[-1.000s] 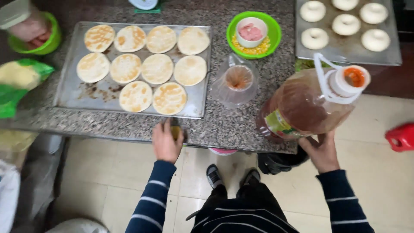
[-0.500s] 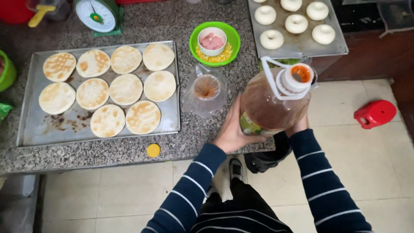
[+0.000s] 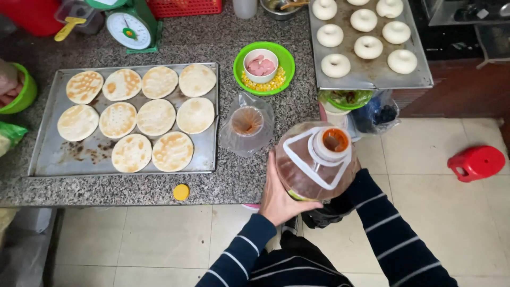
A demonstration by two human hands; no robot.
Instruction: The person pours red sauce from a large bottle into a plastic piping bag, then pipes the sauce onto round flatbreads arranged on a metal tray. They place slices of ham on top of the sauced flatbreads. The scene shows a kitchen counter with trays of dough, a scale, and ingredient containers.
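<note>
Left hand (image 3: 281, 194) fingers wrap uncapped oil jug (image 3: 313, 162); right hand hidden, grip unclear. Risk: heavy jug slips, oil overshoots bagged cup (image 3: 247, 122) beyond fingertips.

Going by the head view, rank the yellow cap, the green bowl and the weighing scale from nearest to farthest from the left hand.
1. Yellow cap: on the counter edge, just left of the left hand.
2. Green bowl: farther back on the counter, above the hand.
3. Weighing scale: at the far back left.
</note>
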